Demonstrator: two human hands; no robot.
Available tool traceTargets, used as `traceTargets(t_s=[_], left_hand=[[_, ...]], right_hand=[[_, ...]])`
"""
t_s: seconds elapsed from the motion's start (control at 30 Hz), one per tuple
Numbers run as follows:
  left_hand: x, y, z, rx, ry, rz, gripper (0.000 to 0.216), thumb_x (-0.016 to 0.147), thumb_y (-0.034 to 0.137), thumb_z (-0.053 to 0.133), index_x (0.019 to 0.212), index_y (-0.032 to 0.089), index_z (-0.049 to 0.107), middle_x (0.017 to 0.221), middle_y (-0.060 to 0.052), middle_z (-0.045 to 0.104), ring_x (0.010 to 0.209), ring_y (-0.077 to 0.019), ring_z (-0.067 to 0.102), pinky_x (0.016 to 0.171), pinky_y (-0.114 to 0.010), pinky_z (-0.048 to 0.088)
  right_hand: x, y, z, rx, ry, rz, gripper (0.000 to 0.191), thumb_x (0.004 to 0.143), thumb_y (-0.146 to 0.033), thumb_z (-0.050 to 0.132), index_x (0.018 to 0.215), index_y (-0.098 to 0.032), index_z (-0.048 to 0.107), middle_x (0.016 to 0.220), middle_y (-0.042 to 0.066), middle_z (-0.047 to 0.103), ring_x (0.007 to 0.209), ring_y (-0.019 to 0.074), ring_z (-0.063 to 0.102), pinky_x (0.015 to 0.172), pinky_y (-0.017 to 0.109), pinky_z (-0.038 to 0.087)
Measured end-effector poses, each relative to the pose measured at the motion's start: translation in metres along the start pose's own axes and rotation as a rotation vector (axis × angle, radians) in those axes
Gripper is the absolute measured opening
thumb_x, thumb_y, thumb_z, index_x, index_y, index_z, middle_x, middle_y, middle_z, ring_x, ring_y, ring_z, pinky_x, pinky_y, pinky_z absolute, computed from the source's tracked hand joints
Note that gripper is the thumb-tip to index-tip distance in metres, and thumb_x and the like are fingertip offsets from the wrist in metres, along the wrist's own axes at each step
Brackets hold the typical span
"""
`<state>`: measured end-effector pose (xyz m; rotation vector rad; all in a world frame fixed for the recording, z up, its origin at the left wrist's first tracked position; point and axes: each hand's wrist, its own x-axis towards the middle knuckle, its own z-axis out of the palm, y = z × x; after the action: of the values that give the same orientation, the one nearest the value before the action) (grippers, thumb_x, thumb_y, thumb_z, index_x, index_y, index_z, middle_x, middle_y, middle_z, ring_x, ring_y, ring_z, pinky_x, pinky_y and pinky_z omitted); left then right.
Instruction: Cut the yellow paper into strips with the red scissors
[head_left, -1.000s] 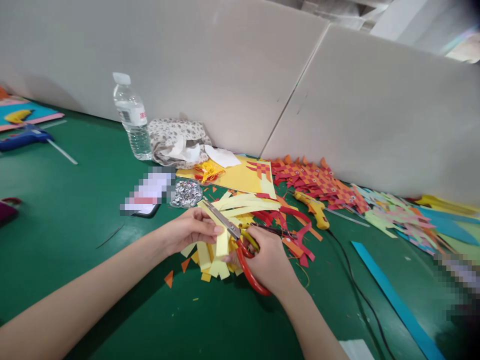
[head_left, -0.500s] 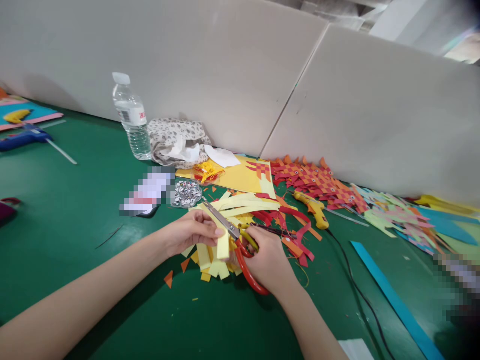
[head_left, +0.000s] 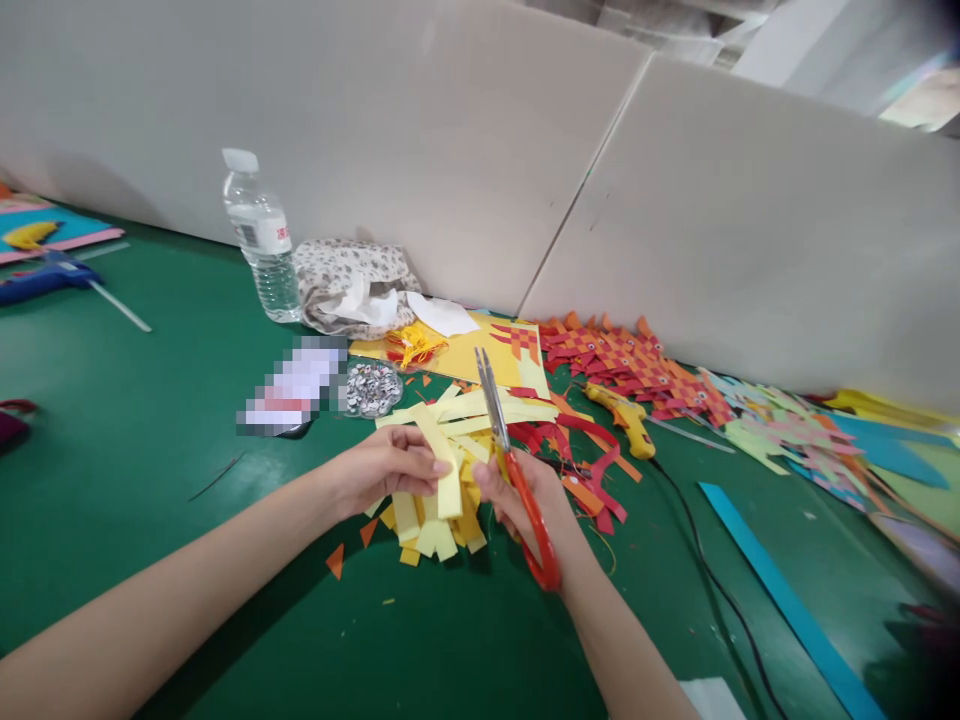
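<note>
Between the thumb and fingers of my left hand is a pale yellow paper strip, its lower end hanging free. My right hand is closed on a pair of scissors with red handles. The blades point up and away from me, nearly together, and stand apart from the strip. Some of my right fingers are hidden behind the handles. Beneath both hands lies a heap of yellow paper strips. Red paper scraps lie just beyond my right hand.
A yellow glue gun trails a black cord to the right. Orange-red woven paper fish are piled by the partition. A water bottle, a phone and a dish of googly eyes stand left. A blue strip lies right.
The scissors have come away from the yellow strip and swung upright in my right hand. My left hand keeps the strip in about the same place.
</note>
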<state>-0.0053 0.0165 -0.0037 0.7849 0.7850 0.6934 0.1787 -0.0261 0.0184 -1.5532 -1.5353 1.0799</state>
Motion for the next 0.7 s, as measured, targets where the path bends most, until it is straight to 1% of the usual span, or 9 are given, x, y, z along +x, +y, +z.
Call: traceTargets(t_s=[0.07,0.13,0.2,0.3,0.43,0.57,0.7], left_hand=[[0.0,0.0,0.002,0.025,0.041,0.011,0.02,0.055,0.013,0.079,0.069,0.012,0.065,0.058,0.002,0.064,0.054,-0.0086,0.06,0.059,-0.021,0.05],[0.0,-0.001,0.005,0.063,0.082,0.025,0.022,0.053,0.012,0.079,0.068,0.013,0.063,0.058,0.002,0.064,0.054,-0.0087,0.06,0.059,-0.022,0.049],[0.0,-0.002,0.006,0.102,0.108,0.033,0.024,0.052,0.011,0.079,0.069,0.014,0.061,0.058,0.003,0.064,0.052,-0.0084,0.058,0.058,-0.022,0.048],[0.0,-0.004,0.008,0.131,0.117,0.056,0.024,0.054,0.012,0.077,0.072,0.016,0.061,0.061,0.003,0.064,0.056,-0.0089,0.059,0.059,-0.023,0.047],[-0.002,-0.001,0.007,0.148,0.146,0.131,0.012,0.064,0.02,0.073,0.068,0.016,0.061,0.062,0.002,0.063,0.06,-0.0094,0.059,0.061,-0.021,0.047],[-0.003,0.003,0.006,0.155,0.182,0.146,0.013,0.065,0.024,0.073,0.065,0.016,0.062,0.062,0.001,0.064,0.059,-0.0091,0.058,0.059,-0.02,0.048],[-0.001,0.005,0.004,0.133,0.219,0.142,0.016,0.067,0.03,0.072,0.068,0.016,0.063,0.065,-0.001,0.066,0.06,-0.0098,0.059,0.058,-0.02,0.049]], right_hand=[[0.001,0.001,0.003,0.178,-0.062,0.077,0.039,0.06,-0.046,0.07,0.065,-0.022,0.04,0.053,-0.007,0.047,0.041,0.008,0.041,0.036,0.02,0.029],[0.002,0.004,0.007,0.319,-0.085,0.105,0.044,0.053,-0.04,0.076,0.068,-0.022,0.039,0.061,-0.005,0.054,0.047,0.0098,0.049,0.037,0.02,0.035],[0.003,0.008,0.01,0.374,-0.078,0.126,0.044,0.05,-0.034,0.078,0.069,-0.022,0.04,0.063,-0.006,0.053,0.051,0.0098,0.051,0.043,0.022,0.043],[0.003,0.011,0.012,0.42,-0.08,0.132,0.042,0.051,-0.029,0.078,0.069,-0.021,0.041,0.063,-0.006,0.053,0.052,0.009,0.052,0.048,0.023,0.047],[0.002,0.009,0.01,0.426,-0.087,0.144,0.04,0.052,-0.025,0.078,0.068,-0.02,0.041,0.063,-0.007,0.053,0.053,0.0085,0.052,0.052,0.024,0.048],[0.002,0.008,0.01,0.421,-0.085,0.156,0.038,0.052,-0.022,0.078,0.067,-0.02,0.043,0.062,-0.007,0.054,0.052,0.009,0.054,0.055,0.025,0.048],[0.004,0.009,0.009,0.423,-0.086,0.156,0.039,0.049,-0.02,0.079,0.067,-0.02,0.044,0.06,-0.007,0.055,0.051,0.0092,0.054,0.055,0.025,0.048]])
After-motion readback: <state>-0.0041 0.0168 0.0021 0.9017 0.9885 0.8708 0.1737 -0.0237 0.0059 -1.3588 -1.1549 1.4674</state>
